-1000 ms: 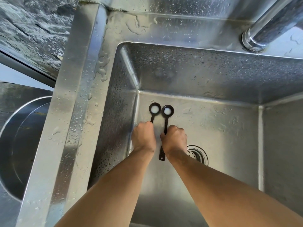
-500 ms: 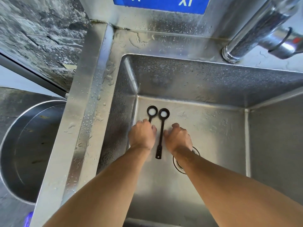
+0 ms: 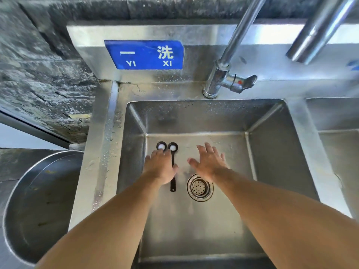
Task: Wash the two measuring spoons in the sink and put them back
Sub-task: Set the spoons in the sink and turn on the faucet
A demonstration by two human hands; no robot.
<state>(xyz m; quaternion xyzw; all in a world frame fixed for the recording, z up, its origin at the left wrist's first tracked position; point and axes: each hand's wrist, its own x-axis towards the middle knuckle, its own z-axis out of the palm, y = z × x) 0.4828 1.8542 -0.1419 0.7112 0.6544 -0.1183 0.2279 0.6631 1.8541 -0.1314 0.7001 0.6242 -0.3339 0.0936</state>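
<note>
L hand over spoons, R hand open, sink

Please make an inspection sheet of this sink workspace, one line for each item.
Surface: steel sink, wet, drain strainer in its floor.
Job's things: two black measuring spoons side by side on the floor, white matter in both bowls.
Clutter: nothing seen.
Grippers: left hand lies over the spoon handles; right hand open, empty.
Cables: nothing seen.
Surroundings: faucet, blue sign, round metal basin at left.
</note>
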